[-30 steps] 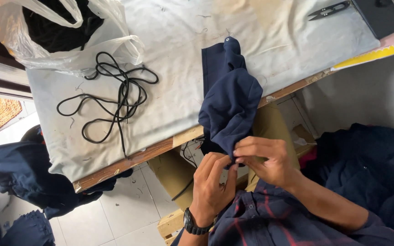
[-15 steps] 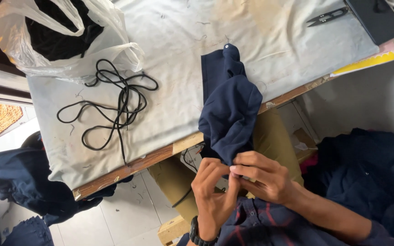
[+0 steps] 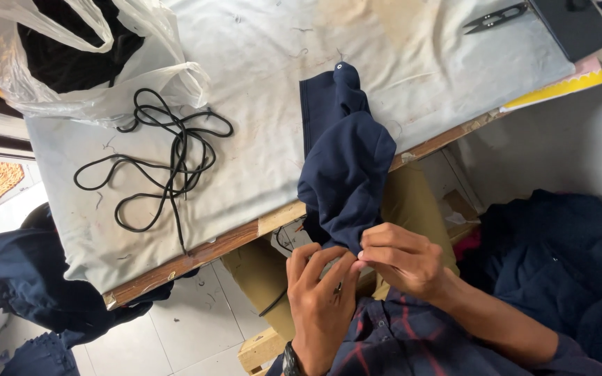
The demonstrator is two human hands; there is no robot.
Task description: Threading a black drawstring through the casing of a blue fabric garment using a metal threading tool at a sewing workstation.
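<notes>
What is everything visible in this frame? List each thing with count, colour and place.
navy garment: one, dark blue, draped over the table's near edge, lower end pinched by both hands
table: one, wooden edge, covered in stained white cloth, upper half of view
black cord: one tangled length, black, on the table at left
plastic bag: one, clear white, holding dark fabric, table's far left corner
thread snips: one, dark, table's far right
black flat object: one, top right corner
yellow sheet: one, table's right edge
cardboard boxes: brown, under the table
navy fabric piles: dark blue, on the floor right and left
left hand: fingers on the garment's end, watch at the wrist
right hand: fingers pinching the garment's end
</notes>
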